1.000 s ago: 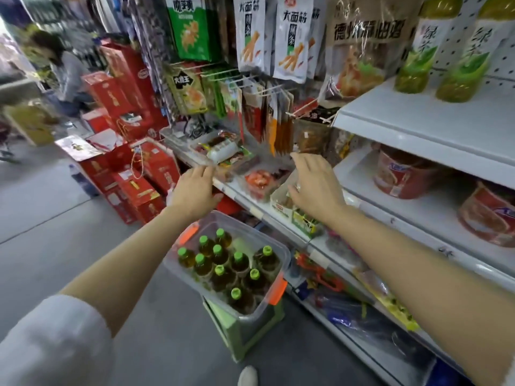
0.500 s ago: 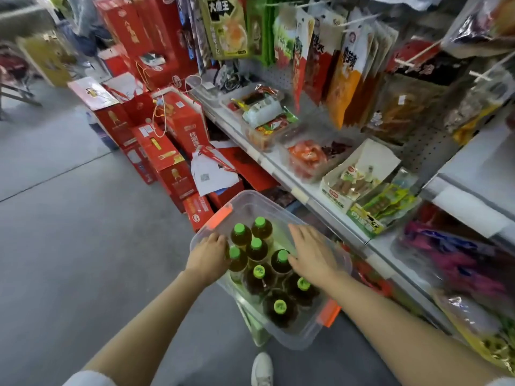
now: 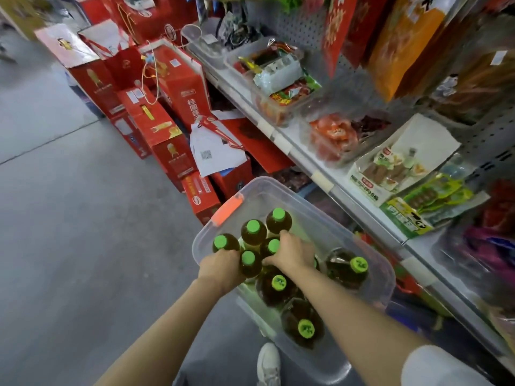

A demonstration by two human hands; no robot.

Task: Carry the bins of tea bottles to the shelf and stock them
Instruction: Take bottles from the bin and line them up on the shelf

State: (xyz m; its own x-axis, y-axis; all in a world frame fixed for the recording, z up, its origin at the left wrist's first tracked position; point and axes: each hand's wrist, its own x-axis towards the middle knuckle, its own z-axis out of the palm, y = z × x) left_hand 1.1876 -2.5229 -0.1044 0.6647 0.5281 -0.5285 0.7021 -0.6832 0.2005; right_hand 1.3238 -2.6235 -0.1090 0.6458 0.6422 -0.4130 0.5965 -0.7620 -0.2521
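You have eight green-capped tea bottles [image 3: 253,232] showing in the one clear plastic bin [image 3: 370,253]; others may be hidden under your hands. Five stand clustered at the far-left end, three sit darker and nearer you, one of those off to the right side. An orange latch [image 3: 227,209] marks the bin's far-left rim.

Your left hand [image 3: 221,267] is down inside the near-left wall, fingers curled around a bottle below its cap. Your right hand [image 3: 289,253] is curled over the middle of the cluster, fingers wrapped between the necks; exactly which bottle it grips you cannot tell.

The bin sits just beside the white shelf edge [image 3: 306,162], its right rim close under the shelf lip. To your left, grey floor [image 3: 69,232] lies open; ahead, stacked red gift boxes [image 3: 164,129] crowd the bin's far corner. Your one visible white shoe [image 3: 269,363] stands directly below the bin.

On the shelf, clear trays [image 3: 281,79] hold packaged snacks, and an open carton [image 3: 395,165] holds packets.
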